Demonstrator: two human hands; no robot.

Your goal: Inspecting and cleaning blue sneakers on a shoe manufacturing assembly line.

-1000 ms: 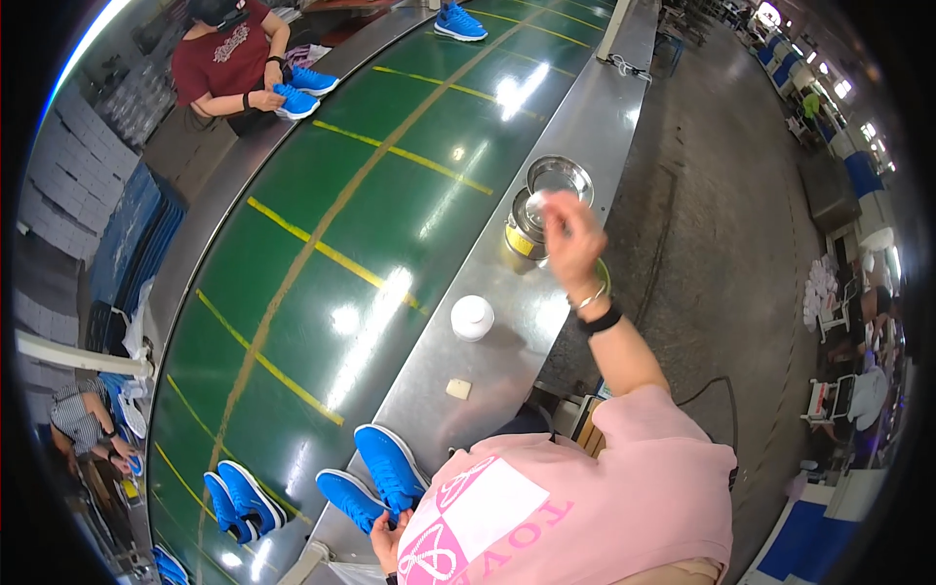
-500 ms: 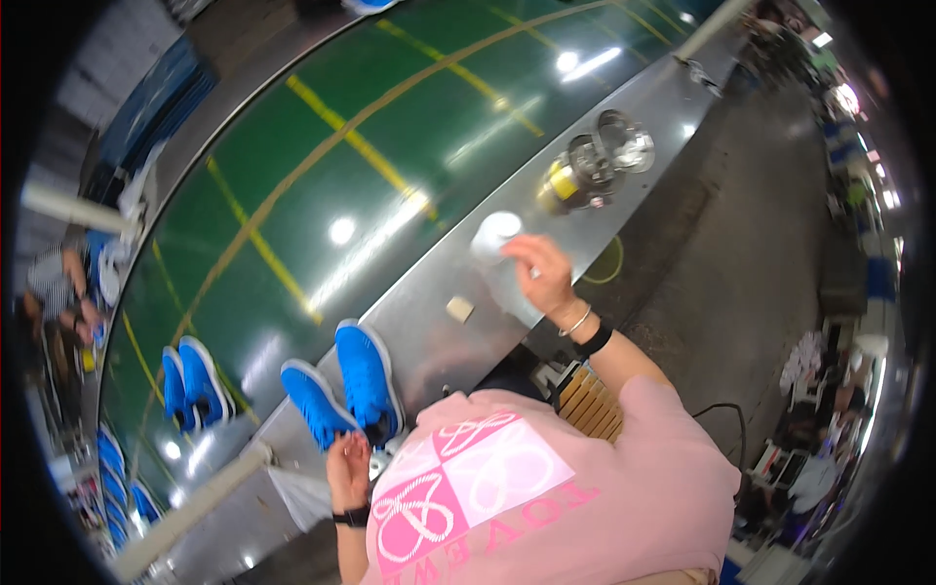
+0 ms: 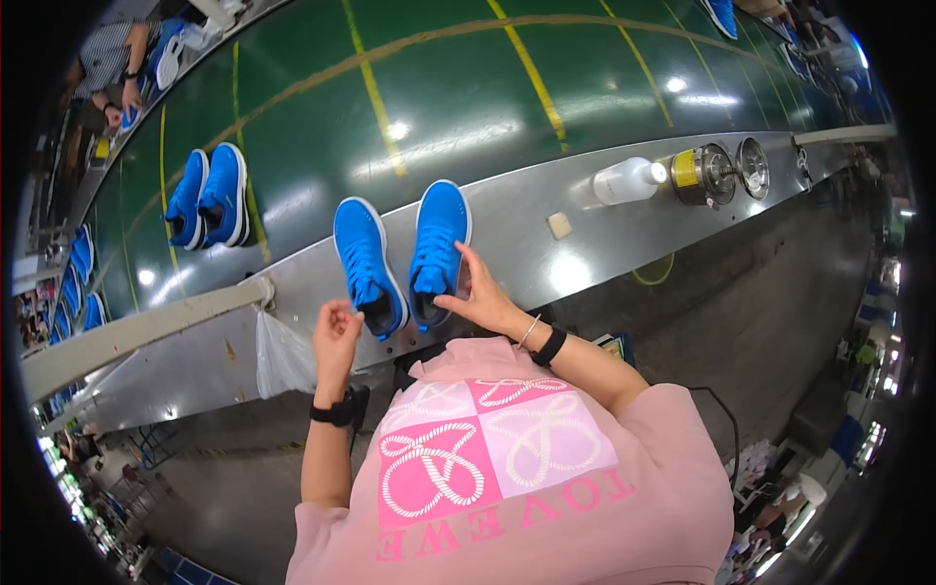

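Observation:
Two blue lace-up sneakers with pale soles stand side by side at the near edge of the metal ledge, toes pointing away from me. Beside the heel opening of the left sneaker (image 3: 361, 255) is my left hand (image 3: 336, 341), its fingers curled and pinched together; whatever they hold is too small to make out. My right hand (image 3: 482, 298) reaches over the right sneaker (image 3: 441, 229), thumb at the collar and forefinger stretched along the outer side. Thumb and forefinger are spread apart there.
Right along the ledge lie a beige block (image 3: 559, 226), a white bottle (image 3: 624, 182) and a metal pot (image 3: 704, 174) with its round lid (image 3: 753, 168) open. Another blue pair (image 3: 224, 195) stands on the green belt (image 3: 302, 156). A pale bar (image 3: 146, 336) crosses at left; a person (image 3: 107, 63) works far left.
My right hand has left the white bottle and come back to the right sneaker. The view has turned. My left hand stays by the left sneaker's heel.

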